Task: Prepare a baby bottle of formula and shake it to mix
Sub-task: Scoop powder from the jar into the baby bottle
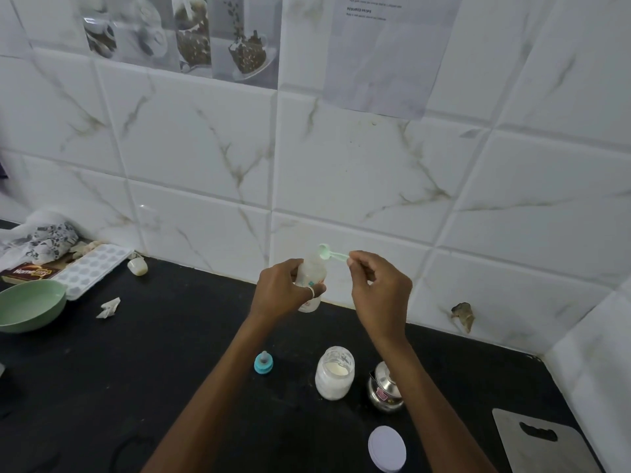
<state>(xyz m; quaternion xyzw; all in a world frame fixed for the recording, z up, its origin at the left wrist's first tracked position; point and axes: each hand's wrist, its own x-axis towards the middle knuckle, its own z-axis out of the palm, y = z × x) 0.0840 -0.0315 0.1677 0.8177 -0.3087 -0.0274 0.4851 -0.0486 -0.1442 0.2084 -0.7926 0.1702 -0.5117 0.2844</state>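
Note:
My left hand [281, 290] grips a small clear baby bottle [312, 271] and holds it upright above the black counter [136, 370]. My right hand [377, 285] pinches the handle of a pale green scoop [329, 253], whose bowl sits tipped over the bottle's open mouth. Nearer to me on the counter stand an open glass jar of white formula powder [334, 373], the bottle's blue teat cap [263, 362] and the jar's white lid [387, 448].
A small steel pot [384, 389] stands right of the jar, with a grey cutting board [543, 445] at the counter's right edge. Far left are a green bowl [29, 305], a white ice tray [90, 269], a box and a cloth. Tiled wall behind.

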